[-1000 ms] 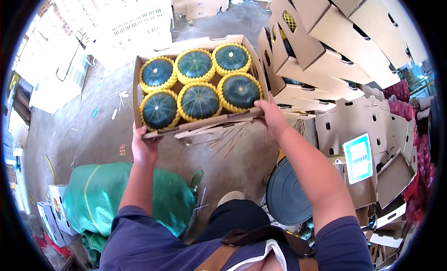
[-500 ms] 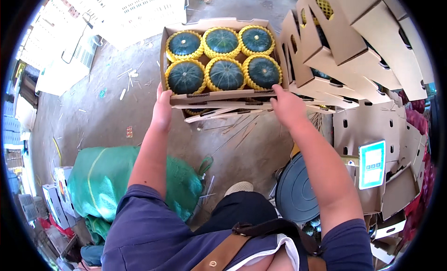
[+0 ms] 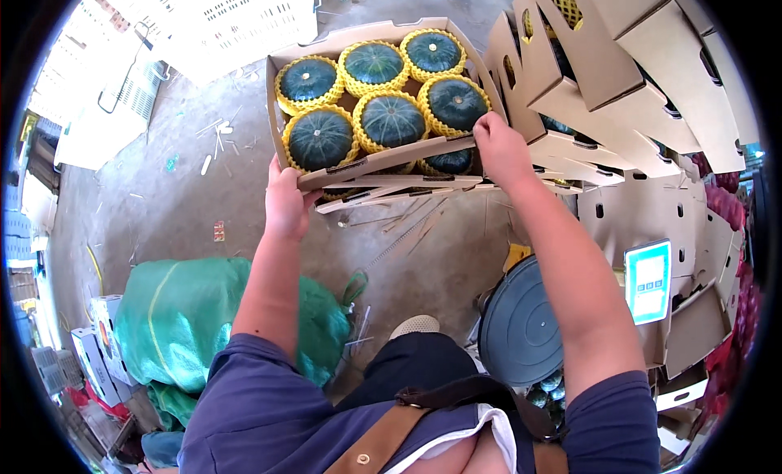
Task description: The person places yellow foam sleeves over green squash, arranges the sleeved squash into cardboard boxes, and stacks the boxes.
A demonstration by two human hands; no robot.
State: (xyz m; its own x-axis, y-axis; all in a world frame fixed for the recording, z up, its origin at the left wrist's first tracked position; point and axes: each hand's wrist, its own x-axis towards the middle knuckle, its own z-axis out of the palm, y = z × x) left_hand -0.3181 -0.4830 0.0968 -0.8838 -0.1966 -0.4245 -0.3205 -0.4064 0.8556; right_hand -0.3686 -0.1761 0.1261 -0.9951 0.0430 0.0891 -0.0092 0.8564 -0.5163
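An open cardboard box (image 3: 383, 158) holds several dark green squashes (image 3: 392, 120), each in a yellow foam net sleeve (image 3: 358, 133). The box sits askew over a stack, its near right side turned away from me. My left hand (image 3: 287, 201) grips its near left corner, thumb pointing right beneath the edge. At the near right corner, the fingers of my right hand (image 3: 501, 152) are closed on the rim. Below the near wall shows a lower cardboard box (image 3: 407, 182), with another squash (image 3: 450, 163) visible in it.
Filled cartons (image 3: 586, 75) are stacked close on the right. A green sack (image 3: 183, 319) lies at left, and a round dark lid (image 3: 521, 323) with a lit screen (image 3: 648, 281) beside it stands at right. White crates (image 3: 236, 22) stand at far left.
The top box has turned counterclockwise and shifted a little left, uncovering a squash in the box below. My right hand has moved farther away with its corner; my left hand has come slightly nearer.
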